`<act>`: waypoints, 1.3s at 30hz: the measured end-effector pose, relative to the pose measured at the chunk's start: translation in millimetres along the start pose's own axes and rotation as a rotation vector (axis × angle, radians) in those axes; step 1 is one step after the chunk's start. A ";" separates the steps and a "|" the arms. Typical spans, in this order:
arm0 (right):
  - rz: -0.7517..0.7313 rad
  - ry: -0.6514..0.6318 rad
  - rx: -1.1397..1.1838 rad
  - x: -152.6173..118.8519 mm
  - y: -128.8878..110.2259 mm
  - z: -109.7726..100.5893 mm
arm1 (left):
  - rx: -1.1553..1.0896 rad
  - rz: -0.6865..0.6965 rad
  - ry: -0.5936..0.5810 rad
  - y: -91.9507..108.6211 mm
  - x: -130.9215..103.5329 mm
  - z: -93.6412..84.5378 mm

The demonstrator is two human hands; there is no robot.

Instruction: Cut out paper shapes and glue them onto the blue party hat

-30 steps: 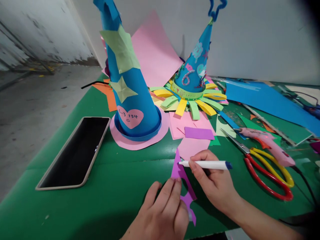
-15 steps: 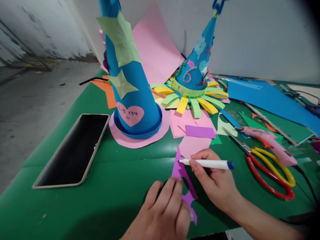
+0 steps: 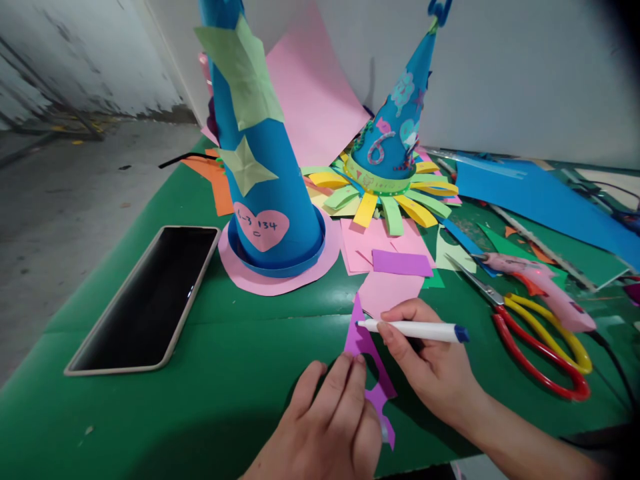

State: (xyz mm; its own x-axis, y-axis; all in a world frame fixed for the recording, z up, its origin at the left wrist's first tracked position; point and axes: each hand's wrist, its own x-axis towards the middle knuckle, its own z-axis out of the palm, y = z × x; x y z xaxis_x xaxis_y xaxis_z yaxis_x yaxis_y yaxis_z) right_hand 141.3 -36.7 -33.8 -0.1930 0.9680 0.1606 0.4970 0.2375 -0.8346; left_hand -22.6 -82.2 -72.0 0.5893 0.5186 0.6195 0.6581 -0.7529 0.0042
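Right now, the left hand (image 3: 333, 423) is palm-down near the table's (image 3: 240, 400) front edge, fingers narrowly spaced, tips pressing on a purple scrap (image 3: 361, 339). And look at the right hand (image 3: 435, 367): thumb and fingers pinched round a white marker (image 3: 420, 329), its tip right at the scrap's pointed upper end! Whether it touches, I cannot tell. Along the left edge lies a phone (image 3: 150, 300); toward the back edge stand 2 blue cone hats (image 3: 273, 167), the nearer marked 134. Over toward the right edge, scissors (image 3: 543, 363) rest beside a pink glue gun (image 3: 555, 293).
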 end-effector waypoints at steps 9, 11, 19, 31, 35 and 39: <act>0.004 -0.035 0.037 -0.7 1.0 0.3 | 0.003 0.004 0.057 0.1 -1.6 0.7; 0.003 -0.037 0.042 -1.5 1.3 0.2 | 0.003 0.000 0.055 0.2 -1.7 0.7; 0.030 -0.071 0.068 -2.7 1.3 -0.8 | 0.007 0.002 0.066 0.1 -2.5 1.6; 0.052 -0.102 0.111 -4.5 0.7 -1.0 | 0.014 0.009 0.055 -0.4 -1.3 2.4; 0.060 -0.106 0.115 -3.3 0.9 -0.6 | 0.008 -0.004 0.066 0.6 -1.8 2.2; 0.072 -0.118 0.119 -2.9 0.9 -0.2 | 0.006 -0.005 0.071 1.0 -2.1 1.8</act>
State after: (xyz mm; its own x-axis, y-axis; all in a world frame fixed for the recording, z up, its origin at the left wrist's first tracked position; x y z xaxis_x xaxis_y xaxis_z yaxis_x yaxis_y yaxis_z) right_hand 142.5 -39.2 -35.0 -0.2618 0.9642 0.0415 0.4111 0.1503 -0.8991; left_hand -22.3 -83.3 -74.7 0.5519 0.4920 0.6734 0.6636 -0.7481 0.0026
